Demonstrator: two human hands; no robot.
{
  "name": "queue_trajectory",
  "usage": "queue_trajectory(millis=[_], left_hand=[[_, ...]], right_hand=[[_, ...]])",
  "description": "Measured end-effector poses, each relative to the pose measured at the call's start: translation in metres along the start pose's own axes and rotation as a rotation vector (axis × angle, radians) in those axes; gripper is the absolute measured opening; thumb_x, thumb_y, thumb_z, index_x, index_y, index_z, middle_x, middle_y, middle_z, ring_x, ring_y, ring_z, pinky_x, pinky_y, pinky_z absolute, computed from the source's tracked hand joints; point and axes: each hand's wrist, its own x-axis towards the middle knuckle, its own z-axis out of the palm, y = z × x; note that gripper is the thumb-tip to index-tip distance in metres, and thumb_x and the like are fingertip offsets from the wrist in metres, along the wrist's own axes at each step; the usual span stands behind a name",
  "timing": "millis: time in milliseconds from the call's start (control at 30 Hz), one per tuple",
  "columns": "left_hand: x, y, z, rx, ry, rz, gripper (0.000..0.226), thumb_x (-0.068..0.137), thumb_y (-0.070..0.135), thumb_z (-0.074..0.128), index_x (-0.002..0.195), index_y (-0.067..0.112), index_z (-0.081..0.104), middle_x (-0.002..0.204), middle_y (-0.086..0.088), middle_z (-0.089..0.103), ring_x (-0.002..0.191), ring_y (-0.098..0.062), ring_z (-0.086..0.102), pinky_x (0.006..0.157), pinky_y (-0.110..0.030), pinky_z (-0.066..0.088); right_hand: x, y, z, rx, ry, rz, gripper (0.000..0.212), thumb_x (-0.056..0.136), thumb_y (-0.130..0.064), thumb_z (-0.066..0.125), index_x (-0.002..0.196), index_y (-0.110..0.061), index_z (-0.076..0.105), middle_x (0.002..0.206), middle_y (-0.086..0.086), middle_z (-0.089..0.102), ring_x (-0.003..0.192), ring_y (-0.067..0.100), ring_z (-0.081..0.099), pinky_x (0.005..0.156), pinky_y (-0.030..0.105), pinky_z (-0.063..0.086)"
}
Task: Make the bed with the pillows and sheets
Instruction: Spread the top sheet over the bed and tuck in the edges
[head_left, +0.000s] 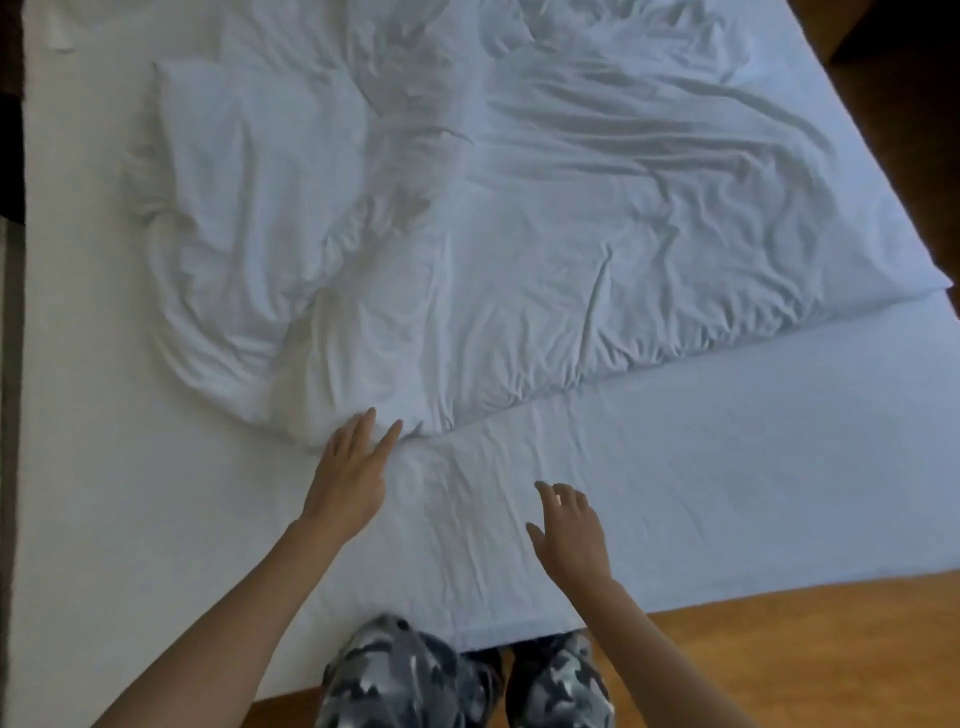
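A white mattress (753, 478) fills most of the head view. A crumpled white sheet (545, 249) lies bunched across its middle and far side, and its near edge runs down over the mattress front. A white pillow (228, 135) lies at the far left, partly wrapped in the folds. My left hand (353, 473) reaches forward with straight fingers, and its fingertips touch the sheet's bunched near edge. My right hand (571, 530) hovers over the flatter strip of sheet with its fingers spread and slightly bent, holding nothing.
Wooden floor (810, 644) shows at the lower right, beyond the mattress edge. My legs in camouflage trousers (415, 680) stand against the bed's near side. A dark strip (10, 364) borders the mattress on the left. A dark shape (904, 26) sits at the top right.
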Motion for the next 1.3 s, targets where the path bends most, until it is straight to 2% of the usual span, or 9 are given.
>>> queue_trajectory(millis=[100,267,400,600,767,1000,1100,1200,1300], left_hand=[[0.045,-0.008,0.033,0.212,-0.049,0.072,0.096,0.051,0.023,0.092,0.138,0.014,0.052,0.145,-0.027,0.040,0.135,-0.046,0.035,0.111,-0.061,0.020],[0.109,-0.071,0.102,0.307,0.068,0.005,0.104,0.053,0.052,0.089,0.140,0.011,0.050,0.147,-0.026,0.038,0.137,-0.050,0.028,0.110,-0.064,-0.008],[0.148,-0.121,0.149,0.253,0.261,0.047,0.085,0.076,0.065,0.049,0.143,0.013,0.046,0.140,-0.020,0.047,0.133,-0.046,0.035,0.110,-0.067,0.007],[0.189,-0.124,0.169,0.135,0.496,-0.026,0.049,0.079,0.043,0.051,0.117,0.015,0.061,0.098,-0.017,0.060,0.101,-0.040,0.052,0.099,-0.055,0.030],[0.179,-0.113,0.137,-0.062,0.556,0.008,0.018,0.081,0.026,0.065,0.077,0.009,0.068,0.065,-0.023,0.064,0.056,-0.042,0.061,0.057,-0.041,0.044],[0.083,-0.087,0.123,-0.320,0.475,-0.109,0.033,0.063,0.027,0.063,0.091,0.010,0.070,0.068,-0.019,0.063,0.060,-0.042,0.062,0.054,-0.040,0.048],[0.057,-0.080,0.149,-0.229,0.379,-0.035,0.038,0.052,0.017,0.074,0.089,0.012,0.069,0.073,-0.009,0.062,0.063,-0.034,0.062,0.055,-0.038,0.049],[0.051,-0.068,0.167,-0.139,0.201,-0.036,0.057,0.046,0.006,0.085,0.099,0.008,0.065,0.093,-0.013,0.062,0.082,-0.035,0.057,0.071,-0.046,0.045],[0.045,-0.051,0.177,-0.100,0.078,-0.064,0.076,0.052,0.029,0.088,0.113,-0.005,0.058,0.105,-0.024,0.056,0.094,-0.040,0.053,0.084,-0.054,0.042]], right_hand=[[0.069,0.030,0.002,-0.178,0.121,-0.117,0.084,0.055,-0.037,0.092,0.127,-0.014,0.055,0.117,0.017,0.062,0.102,0.038,0.063,0.080,0.045,0.054],[0.195,0.039,0.012,-0.431,0.206,-0.335,0.096,0.060,-0.047,0.085,0.142,-0.022,0.041,0.144,0.019,0.043,0.128,0.045,0.043,0.101,0.061,0.035],[0.273,0.036,0.036,-0.504,0.301,-0.282,0.086,0.070,-0.052,0.070,0.144,-0.020,0.041,0.146,0.018,0.041,0.131,0.047,0.037,0.105,0.065,0.024],[0.306,0.027,0.044,-0.410,0.665,-0.262,0.036,0.077,-0.019,0.062,0.112,-0.012,0.060,0.106,0.015,0.062,0.097,0.041,0.057,0.080,0.045,0.042],[0.296,0.001,0.001,-0.448,0.463,-0.234,0.025,0.091,-0.025,0.056,0.106,-0.006,0.056,0.100,0.021,0.066,0.091,0.041,0.060,0.073,0.040,0.036],[0.188,-0.014,-0.039,-0.375,0.472,-0.293,0.017,0.083,-0.023,0.065,0.086,-0.009,0.058,0.078,0.016,0.067,0.075,0.040,0.062,0.060,0.037,0.035],[0.160,-0.001,0.004,-0.409,0.280,-0.214,0.032,0.082,-0.025,0.067,0.112,-0.016,0.059,0.106,0.010,0.064,0.098,0.034,0.061,0.081,0.041,0.047],[0.146,0.008,0.068,-0.443,0.032,-0.043,0.078,0.088,-0.044,0.061,0.150,-0.016,0.022,0.155,0.011,0.024,0.141,0.029,0.023,0.114,0.038,0.016],[0.150,0.010,0.091,-0.394,0.077,-0.023,0.090,0.088,-0.055,0.055,0.153,-0.015,0.007,0.160,0.013,0.003,0.147,0.030,0.003,0.117,0.044,0.002]])
